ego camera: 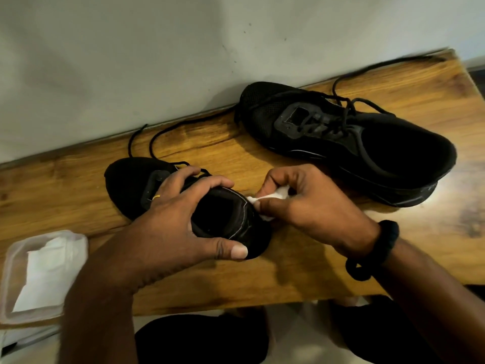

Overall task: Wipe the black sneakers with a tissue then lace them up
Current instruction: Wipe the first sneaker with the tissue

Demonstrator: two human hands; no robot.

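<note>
Two black sneakers lie on a wooden table (301,264). The near sneaker (131,185) sits at centre left, toe pointing away, its loose laces trailing toward the wall. My left hand (181,219) grips it across the opening, thumb on the heel. My right hand (309,203) pinches a crumpled white tissue (275,197) and presses it against the right side of that sneaker's heel collar. The second sneaker (354,143) rests at the back right with its laces partly threaded and spread out.
A clear plastic box (15,261) holding white tissues stands at the table's front left corner. A pale wall runs right behind the table. My legs in dark trousers (202,340) show below the front edge. A black band circles my right wrist.
</note>
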